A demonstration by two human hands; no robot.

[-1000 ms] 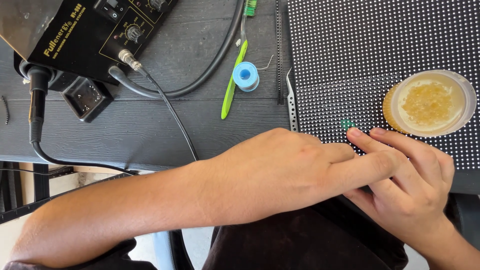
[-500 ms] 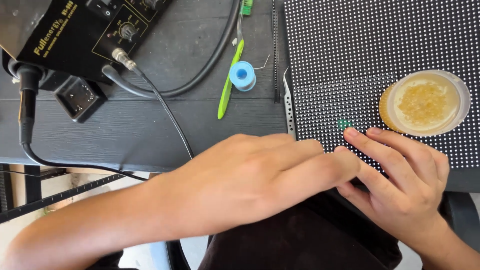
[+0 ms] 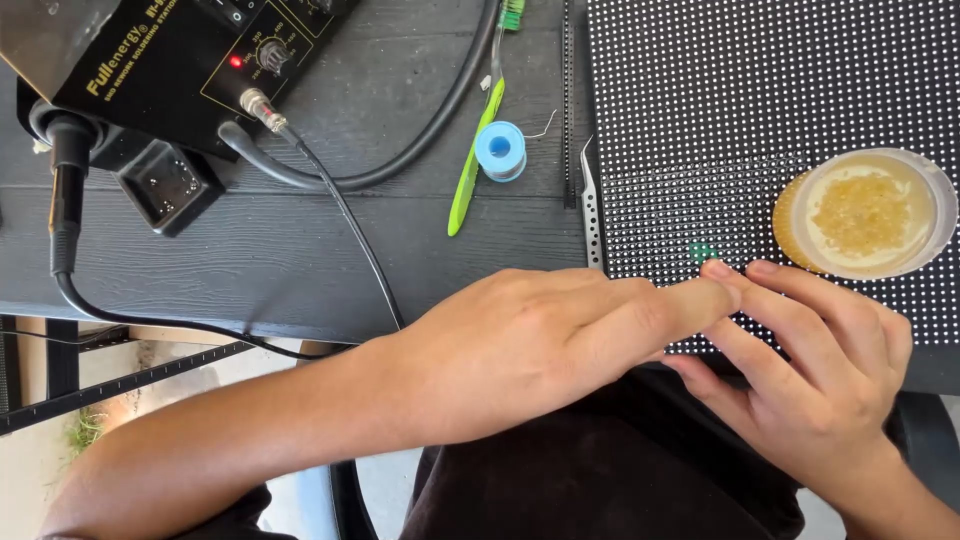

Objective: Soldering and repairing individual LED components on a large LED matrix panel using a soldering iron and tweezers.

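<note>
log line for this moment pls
left hand fingertips on dotted panel | right hand fingertips on panel beside it | green spot just above fingertips | paste tub on panel

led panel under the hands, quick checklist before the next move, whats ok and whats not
1. Both hands on the spot: ok. Left hand and right hand meet fingertip to fingertip on the LED panel, beside a green glow.
2. What the fingers pinch: cannot tell, it is hidden.
3. Flux tub: not ok, it sits open on the panel right by the right hand.
4. Tweezers: ok, lying at the panel's left edge, untouched.
5. Solder spool: ok, on the table beside the green toothbrush.
6. Soldering station: ok, red light on.
</note>
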